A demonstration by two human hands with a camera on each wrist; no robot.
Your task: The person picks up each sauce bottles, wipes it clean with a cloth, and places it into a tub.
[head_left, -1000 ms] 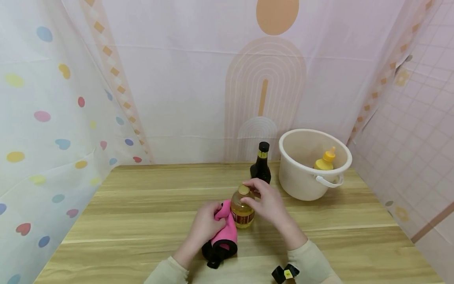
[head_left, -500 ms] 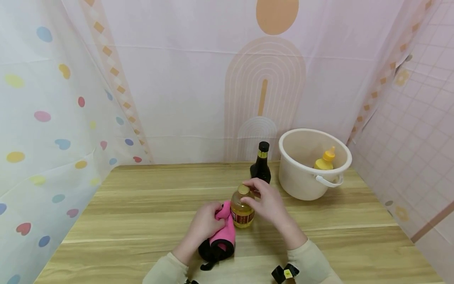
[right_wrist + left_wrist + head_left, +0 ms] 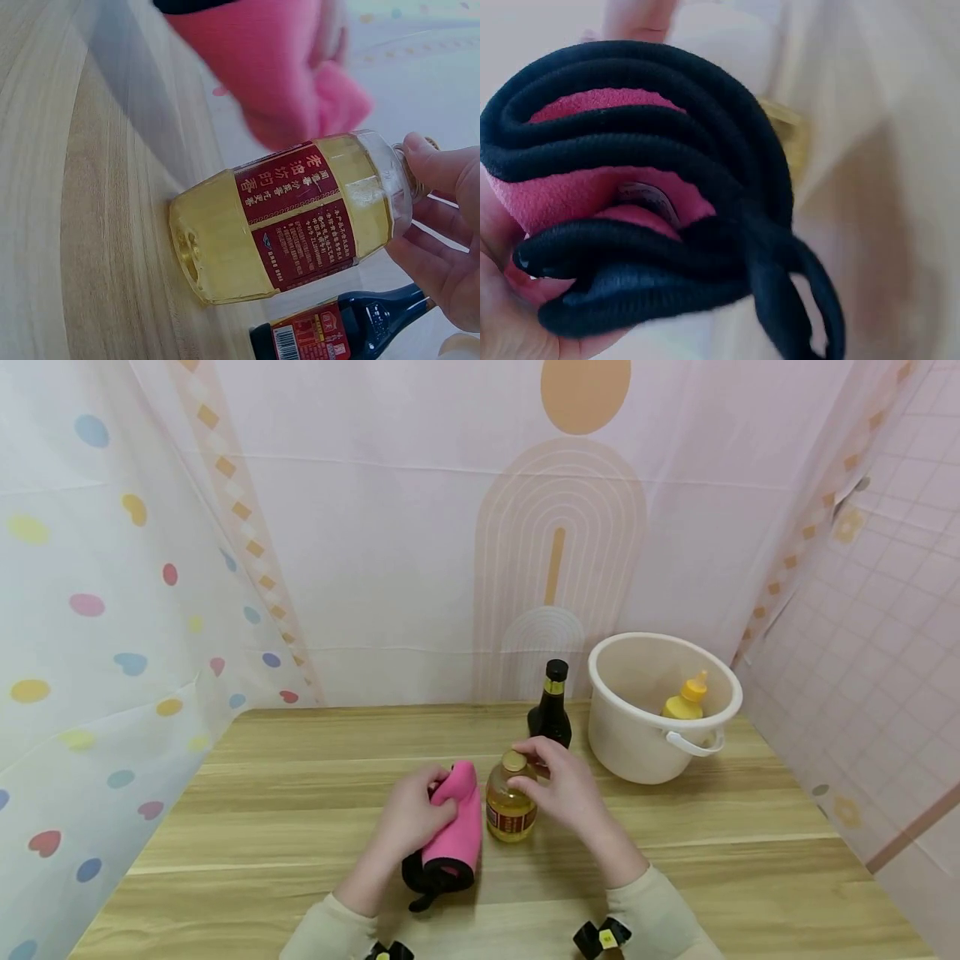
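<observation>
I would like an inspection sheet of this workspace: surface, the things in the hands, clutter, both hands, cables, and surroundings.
Surface: wooden table, pale striped grain.
Things in hand: small bottle of yellow liquid with a red label, upright on the table; pink sleeve with black trim, folded in the hand and beside the bottle.
Clutter: dark bottle behind the small one; white bucket at the right rear, with a yellow squeeze bottle inside.
Hands: left hand grips the pink sleeve; right hand holds the small bottle at its gold cap.
Cables: nothing seen.
Surroundings: patterned sheets on three sides; dots at left, arches behind, a pink grid at right.
</observation>
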